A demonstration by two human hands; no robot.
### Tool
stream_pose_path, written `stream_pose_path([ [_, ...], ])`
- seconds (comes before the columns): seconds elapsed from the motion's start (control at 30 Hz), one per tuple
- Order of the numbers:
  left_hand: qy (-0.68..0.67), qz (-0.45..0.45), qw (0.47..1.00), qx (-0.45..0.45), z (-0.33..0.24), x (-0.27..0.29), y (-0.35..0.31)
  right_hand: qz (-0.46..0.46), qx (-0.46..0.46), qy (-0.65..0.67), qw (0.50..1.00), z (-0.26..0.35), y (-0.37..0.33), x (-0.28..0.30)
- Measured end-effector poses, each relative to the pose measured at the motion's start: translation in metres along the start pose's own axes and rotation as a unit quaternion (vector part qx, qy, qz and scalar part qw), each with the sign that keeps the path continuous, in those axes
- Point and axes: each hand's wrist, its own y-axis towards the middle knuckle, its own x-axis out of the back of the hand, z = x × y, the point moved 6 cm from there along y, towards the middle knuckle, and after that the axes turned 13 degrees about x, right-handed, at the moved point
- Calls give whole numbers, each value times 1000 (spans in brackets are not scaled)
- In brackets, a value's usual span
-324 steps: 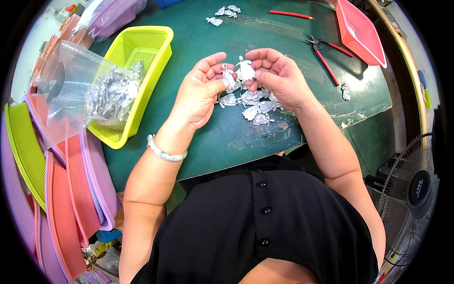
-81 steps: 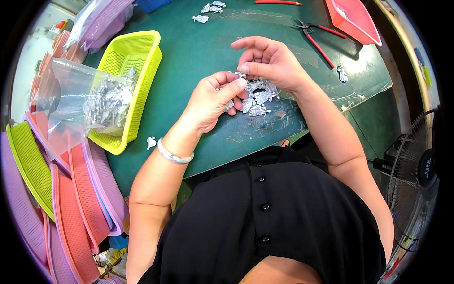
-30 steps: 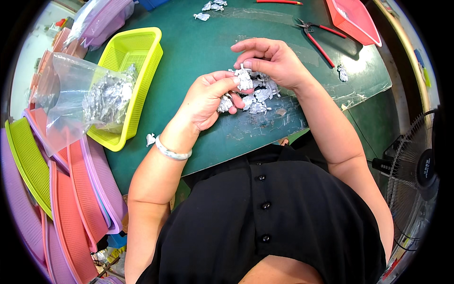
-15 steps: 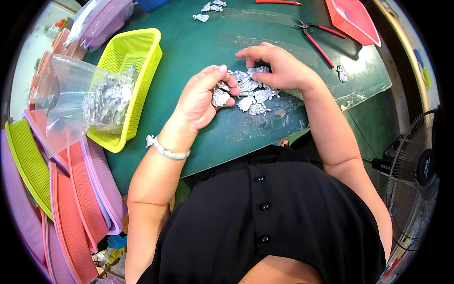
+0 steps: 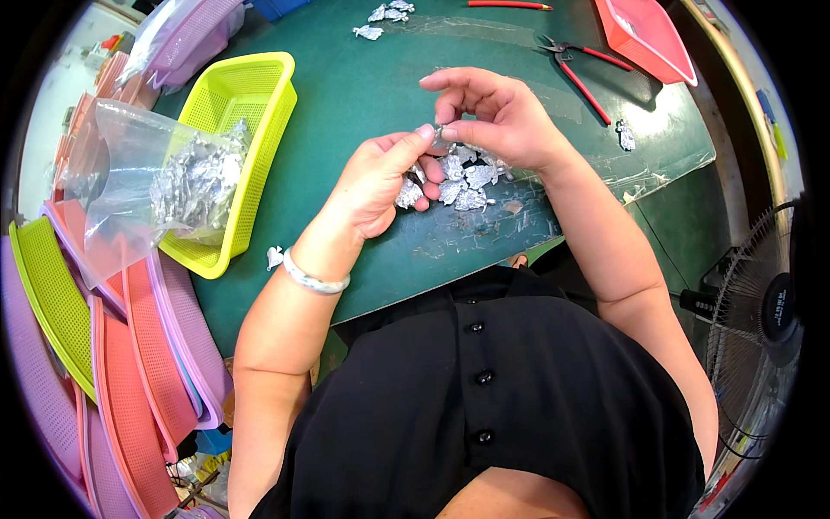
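My left hand (image 5: 380, 177) is curled closed around a few silver cast-metal pieces (image 5: 409, 192), whose leaf-like edges show below its fingers. Beside its thumb tip, my right hand (image 5: 501, 121) pinches a small silver metal piece, mostly hidden by the fingertips. Just under both hands lies a loose pile of similar silver metal pieces (image 5: 474, 177) on the green tabletop (image 5: 363, 268). A pale bangle circles my left wrist, and near it rests one small heart-shaped silver piece (image 5: 275, 257).
At left, a yellow-green basket (image 5: 281, 112) holds a clear bag (image 5: 112, 190) of silver pieces. Stacked plastic baskets (image 5: 130, 389) stand beside the table. Red-handled cutters (image 5: 581, 82), a red pen-like stick (image 5: 510, 4) and a pink tray (image 5: 648, 52) lie farther off. A fan (image 5: 761, 320) stands right.
My right hand has lifted from the pile, bringing a silver piece to my left thumb. My left hand has shifted slightly right and down, still holding its pieces.
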Motion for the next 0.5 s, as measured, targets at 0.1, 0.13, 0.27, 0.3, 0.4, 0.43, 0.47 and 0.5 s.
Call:
stream_pose_path([
  [0.1, -14, 19, 1000, 19, 2, -1, -1, 14, 37, -40, 998, 6, -1, -6],
  [0.13, -34, 40, 998, 22, 2, -1, -1, 20, 45, -57, 997, 7, 0, -6],
  [0.27, -109, 34, 993, 18, 2, 3, 0, 27, 73, -61, 995, 9, 0, -8],
  [0.3, -117, 22, 993, 8, 1, 4, 1, 12, 82, -59, 995, 11, 1, -10],
  [0.4, -116, -15, 993, -18, -1, 8, 2, -18, 86, -38, 995, 12, 2, -7],
  [0.43, -100, -26, 994, -27, -1, 8, 2, -26, 83, -29, 996, 11, 2, -4],
  [0.47, -84, -37, 995, -36, -1, 9, 2, -21, 51, -42, 998, 7, 2, -1],
  [0.5, -78, -41, 995, -45, -2, 9, 2, -16, 19, -55, 998, 2, 1, 5],
])
